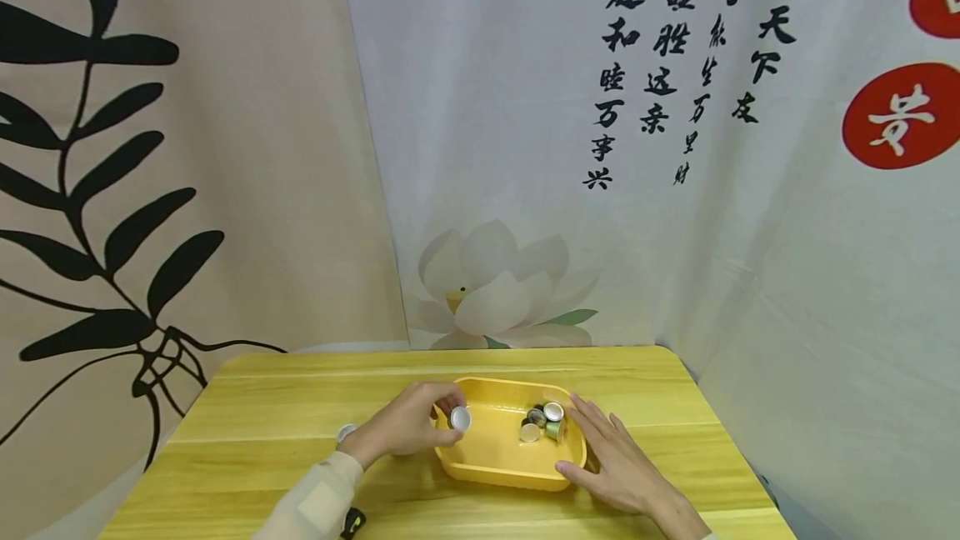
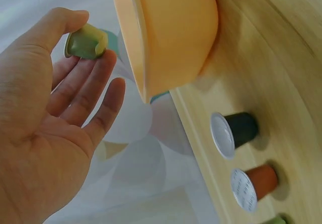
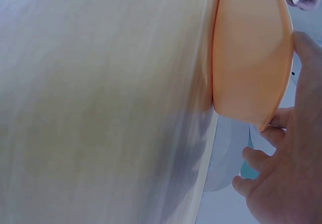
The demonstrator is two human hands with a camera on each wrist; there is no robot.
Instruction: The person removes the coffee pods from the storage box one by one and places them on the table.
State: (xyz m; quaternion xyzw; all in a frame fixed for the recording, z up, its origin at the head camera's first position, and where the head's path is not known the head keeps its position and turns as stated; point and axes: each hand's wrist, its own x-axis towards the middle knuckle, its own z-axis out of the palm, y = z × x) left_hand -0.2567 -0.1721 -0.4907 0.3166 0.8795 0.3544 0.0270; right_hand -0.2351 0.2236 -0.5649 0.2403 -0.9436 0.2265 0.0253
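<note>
My left hand [image 1: 408, 423] pinches a green coffee capsule [image 2: 86, 43] between thumb and fingers, over the left end of a yellow plastic basin [image 1: 502, 473]. Its pale lid shows in the head view. Inside the basin, toward the right, several coffee capsules [image 1: 530, 432] lie grouped, some with silvery or pale lids and one green. My right hand [image 1: 618, 461] rests at the basin's right end, fingers spread, thumb on the near rim and fingertips by the far right corner. The right wrist view shows these fingers touching the rim from outside.
On the wooden table [image 1: 247, 432] left of the basin, a dark capsule [image 2: 242, 129] and an orange-brown capsule [image 2: 262, 180] lie in a row with part of a green one [image 2: 276, 220]. A black and yellow object [image 1: 352, 522] sits by the left sleeve. Printed curtains [image 1: 510, 107] hang behind.
</note>
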